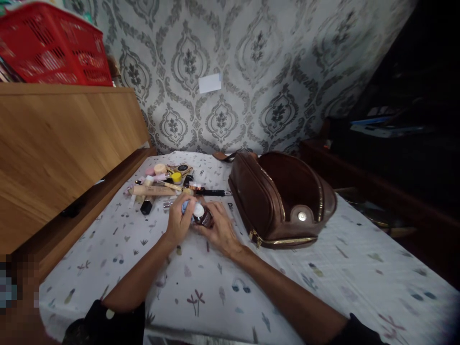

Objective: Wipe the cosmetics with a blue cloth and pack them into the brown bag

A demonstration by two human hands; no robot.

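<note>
My left hand (180,215) and my right hand (221,230) meet over the near edge of a pile of cosmetics. Between them is a small dark container (204,218) with a round white top (198,210); my right fingers are wrapped round its side. The fingers of my left hand are closed on a light blue item (185,207) against the container, its kind partly hidden. Just beyond my hands lie a black pen-like tube (212,192), a peach tube (153,190) and a black-capped bottle (146,206). A brown leather toiletry bag (247,201) stands unzipped to the right.
Further back in the pile are a yellow-lidded pot (176,178) and a compact (182,168). A patterned white cloth (215,297) covers the surface. A wooden cabinet (72,143) with a red basket (53,48) on top borders the left; dark furniture (377,172) stands right.
</note>
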